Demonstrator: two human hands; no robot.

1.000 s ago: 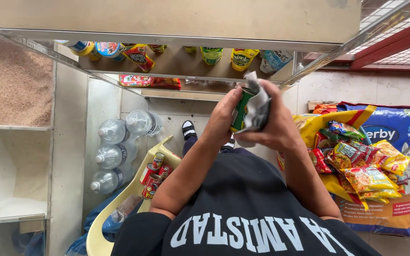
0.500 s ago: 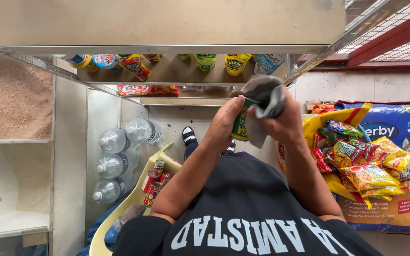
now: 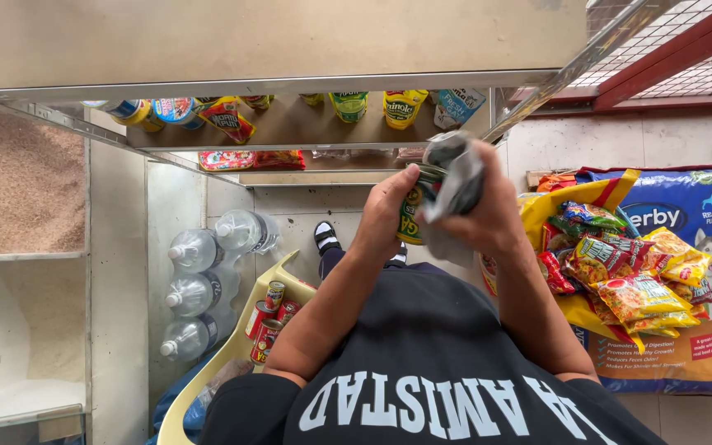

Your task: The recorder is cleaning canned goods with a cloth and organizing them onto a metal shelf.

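The person stands over the shelves with both hands raised in front of the chest. The left hand [image 3: 385, 216] is wrapped around a small green and yellow can [image 3: 410, 219], fingers curled tight about its side. The right hand [image 3: 488, 216] presses a grey cloth [image 3: 453, 185] over the can's top, fingers bunched into the fabric, so neither hand is free.

The can hangs in the air — nothing under it but the person's own sandalled foot [image 3: 325, 237] and the floor far below. If the left grip loosens while the cloth is rubbing, I'd guess the can slips and drops straight down, maybe onto that foot.

To the left and low, a pale yellow basket [image 3: 222, 358] holds red cans [image 3: 267, 321], and clear water bottles [image 3: 195, 288] stand beside it. To the right, bright snack packets [image 3: 628, 268] spill from a yellow sack — a swinging elbow could knock some loose.
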